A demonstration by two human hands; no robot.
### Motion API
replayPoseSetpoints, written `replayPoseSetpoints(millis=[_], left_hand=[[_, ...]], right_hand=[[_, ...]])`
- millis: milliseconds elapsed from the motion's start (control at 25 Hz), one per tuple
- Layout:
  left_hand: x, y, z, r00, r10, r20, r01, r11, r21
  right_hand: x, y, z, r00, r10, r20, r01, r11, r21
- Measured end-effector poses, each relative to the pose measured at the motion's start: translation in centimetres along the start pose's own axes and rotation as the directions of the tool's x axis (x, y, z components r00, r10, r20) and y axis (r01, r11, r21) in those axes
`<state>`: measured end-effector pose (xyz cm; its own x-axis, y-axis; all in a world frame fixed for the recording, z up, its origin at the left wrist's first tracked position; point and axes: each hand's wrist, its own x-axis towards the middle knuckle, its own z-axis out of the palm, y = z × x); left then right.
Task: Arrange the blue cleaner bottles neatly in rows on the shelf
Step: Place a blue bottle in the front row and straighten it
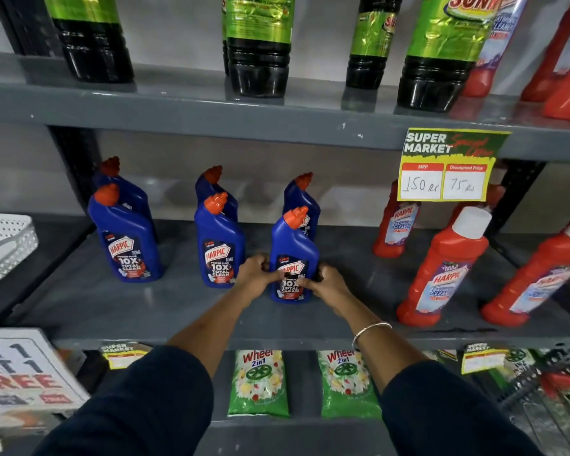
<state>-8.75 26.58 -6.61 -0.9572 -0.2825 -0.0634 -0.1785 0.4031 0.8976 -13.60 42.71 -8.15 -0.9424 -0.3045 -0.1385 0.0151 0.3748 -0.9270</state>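
Several blue cleaner bottles with red caps stand upright on the grey middle shelf (119,307), in three columns of two. The left front bottle (125,238) has one behind it (112,179). The middle front bottle (219,245) hides part of another (213,182). The right front bottle (293,248) stands on the shelf, with a rear bottle (301,199) behind it. My left hand (254,274) grips the right front bottle's left side and my right hand (326,284) grips its right side, both low on the label.
Red cleaner bottles (441,268) stand at the right of the same shelf, under a yellow price tag (448,169). Dark bottles with green labels (260,44) fill the upper shelf. A white basket (4,245) sits at left. Green detergent packets (260,383) lie below.
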Motion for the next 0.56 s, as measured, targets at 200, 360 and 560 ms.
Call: replayPoseSetpoints(millis=[200,360,560], left_hand=[[-2.5,0.0,0.2,1.0,0.021,-0.003,-0.02,0.999,0.032],[-3.9,-0.1,0.5,1.0,0.024,-0.018,-0.024,0.999,0.027],[-5.1,-0.6,0.8,0.999,0.035,0.023,-0.035,0.999,0.003]], right_hand=[[-2.3,0.6,-0.1,1.0,-0.021,0.012,0.022,1.0,-0.018],[-3.7,0.7,-0.2,0.999,-0.032,0.035,0.033,0.998,-0.046],[-5.6,-1.9,-0.9,0.994,0.073,0.082,-0.021,0.857,-0.514]])
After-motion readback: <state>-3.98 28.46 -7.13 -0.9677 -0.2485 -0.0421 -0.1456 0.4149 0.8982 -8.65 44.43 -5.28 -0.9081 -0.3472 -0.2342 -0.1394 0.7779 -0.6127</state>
